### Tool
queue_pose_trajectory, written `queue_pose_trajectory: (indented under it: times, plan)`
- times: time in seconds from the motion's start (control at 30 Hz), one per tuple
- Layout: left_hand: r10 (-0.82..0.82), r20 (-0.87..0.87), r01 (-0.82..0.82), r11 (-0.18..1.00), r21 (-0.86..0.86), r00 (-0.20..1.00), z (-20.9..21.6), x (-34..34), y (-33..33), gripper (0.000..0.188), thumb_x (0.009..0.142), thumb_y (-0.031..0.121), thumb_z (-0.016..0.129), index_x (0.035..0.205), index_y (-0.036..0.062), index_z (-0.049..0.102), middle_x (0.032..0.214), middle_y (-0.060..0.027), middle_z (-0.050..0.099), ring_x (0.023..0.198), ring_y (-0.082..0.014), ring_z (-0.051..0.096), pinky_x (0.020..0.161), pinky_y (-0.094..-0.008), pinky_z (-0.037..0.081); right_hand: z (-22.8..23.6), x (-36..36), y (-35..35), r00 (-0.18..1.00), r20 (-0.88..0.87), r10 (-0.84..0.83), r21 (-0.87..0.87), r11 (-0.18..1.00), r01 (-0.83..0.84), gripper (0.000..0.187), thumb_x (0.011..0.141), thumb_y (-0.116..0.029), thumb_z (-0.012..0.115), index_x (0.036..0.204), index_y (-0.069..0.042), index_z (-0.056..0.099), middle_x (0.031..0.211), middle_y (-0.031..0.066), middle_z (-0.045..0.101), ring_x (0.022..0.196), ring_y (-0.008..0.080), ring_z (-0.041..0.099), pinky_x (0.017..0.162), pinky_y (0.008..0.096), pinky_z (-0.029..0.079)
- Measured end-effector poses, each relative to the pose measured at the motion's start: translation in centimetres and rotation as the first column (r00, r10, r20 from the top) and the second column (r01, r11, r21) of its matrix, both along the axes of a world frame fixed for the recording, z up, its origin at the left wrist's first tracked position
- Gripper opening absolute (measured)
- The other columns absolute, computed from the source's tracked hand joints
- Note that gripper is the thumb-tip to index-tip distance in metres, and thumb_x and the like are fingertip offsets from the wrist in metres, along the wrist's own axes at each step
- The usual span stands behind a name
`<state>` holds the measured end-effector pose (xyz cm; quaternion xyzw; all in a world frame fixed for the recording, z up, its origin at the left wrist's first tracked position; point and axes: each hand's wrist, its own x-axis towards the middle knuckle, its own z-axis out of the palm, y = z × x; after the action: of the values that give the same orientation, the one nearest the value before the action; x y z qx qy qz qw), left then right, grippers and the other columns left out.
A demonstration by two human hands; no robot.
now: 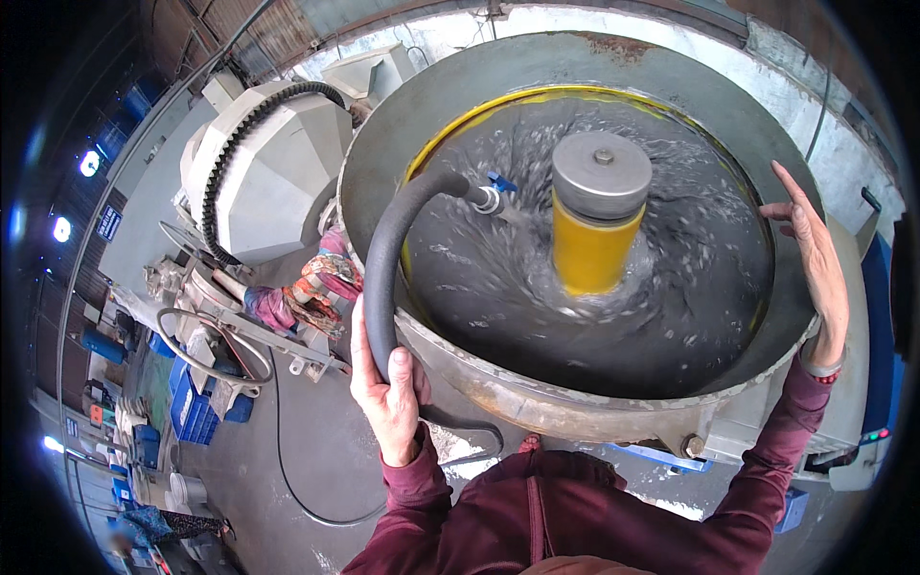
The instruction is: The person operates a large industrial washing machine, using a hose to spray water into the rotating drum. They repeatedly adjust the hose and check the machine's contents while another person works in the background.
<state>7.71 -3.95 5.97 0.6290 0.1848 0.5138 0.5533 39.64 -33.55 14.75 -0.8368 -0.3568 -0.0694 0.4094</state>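
Observation:
A thick dark grey hose arches over the near left rim of a large round grey tub. My left hand is wrapped round the hose just outside that rim. The hose ends in a pale fitting with a blue-handled valve above the tub's contents. Grey liquid with many small pale pieces churns inside, streaked by motion. From its middle rises a yellow post with a round metal cap. My right hand is at the right rim, fingers stretched and apart, holding nothing.
A white many-sided drum with a toothed black ring stands at the left. Colourful cloths hang beside the tub. Blue crates and a thin black hose are on the floor. Another person shows at lower left.

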Motion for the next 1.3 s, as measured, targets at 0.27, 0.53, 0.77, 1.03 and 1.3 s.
queue_pose_trajectory:
  times: [0.27, 0.53, 0.77, 1.03, 1.3]
  plan:
    - [-0.08, -0.044, 0.079, 0.997, -0.023, 0.996, 2.0, 0.6, 0.9, 0.055, 0.099, 0.027, 0.048, 0.144, 0.0016, 0.029, 0.056, 0.001, 0.042, 0.037, -0.0044, 0.036, 0.034, -0.0204, 0.031, -0.1, 0.2, -0.1, 1.0, -0.013, 0.026, -0.009, 1.0, -0.026, 0.059, 0.099, -0.055, 0.03, 0.141, -0.017, 0.045, 0.097, 0.0108, 0.064, 0.098, 0.0201, 0.057, 0.092, 0.0329, 0.041]
    - [-0.08, -0.175, 0.074, 0.996, -0.041, 0.981, 3.7, 0.8, 1.6, 0.04, 0.1, 0.027, 0.046, 0.129, -0.0001, 0.041, 0.053, 0.0013, 0.041, 0.035, -0.0055, 0.037, 0.033, -0.0213, 0.033, -0.1, 0.4, 0.2, 0.997, -0.039, 0.061, -0.009, 0.998, -0.062, 0.059, 0.099, -0.054, 0.03, 0.14, -0.016, 0.046, 0.097, 0.0102, 0.064, 0.095, 0.0185, 0.056, 0.088, 0.0321, 0.042]
    - [-0.049, -0.284, 0.053, 0.999, 0.006, 0.958, 4.4, 0.8, 1.6, 0.036, 0.1, 0.024, 0.047, 0.127, 0.0003, 0.042, 0.055, 0.0018, 0.042, 0.036, -0.0052, 0.038, 0.033, -0.0213, 0.032, 0.1, 0.1, 0.0, 0.997, -0.029, 0.068, -0.039, 0.997, -0.069, 0.056, 0.1, -0.051, 0.032, 0.14, -0.014, 0.046, 0.096, 0.0105, 0.064, 0.095, 0.0183, 0.055, 0.088, 0.031, 0.041]
    - [-0.026, -0.348, 0.029, 1.0, 0.006, 0.937, 5.3, 0.6, 0.9, 0.035, 0.101, 0.026, 0.044, 0.126, 0.002, 0.044, 0.056, 0.0025, 0.04, 0.037, -0.0048, 0.037, 0.033, -0.0209, 0.032, 0.5, -0.3, 0.3, 0.998, -0.042, 0.047, -0.07, 0.996, -0.05, 0.058, 0.099, -0.053, 0.033, 0.14, -0.014, 0.046, 0.097, 0.0119, 0.064, 0.097, 0.0197, 0.056, 0.09, 0.0332, 0.042]
    - [0.004, -0.384, 0.015, 0.999, 0.046, 0.923, 5.0, 0.8, 1.1, 0.04, 0.102, 0.032, 0.039, 0.127, 0.0014, 0.046, 0.052, 0.0009, 0.037, 0.033, -0.0082, 0.036, 0.031, -0.0225, 0.034, 0.5, -0.2, 0.1, 0.999, -0.035, 0.021, -0.081, 0.996, -0.024, 0.057, 0.099, -0.053, 0.033, 0.141, -0.015, 0.045, 0.097, 0.0123, 0.065, 0.098, 0.0205, 0.058, 0.09, 0.0337, 0.042]
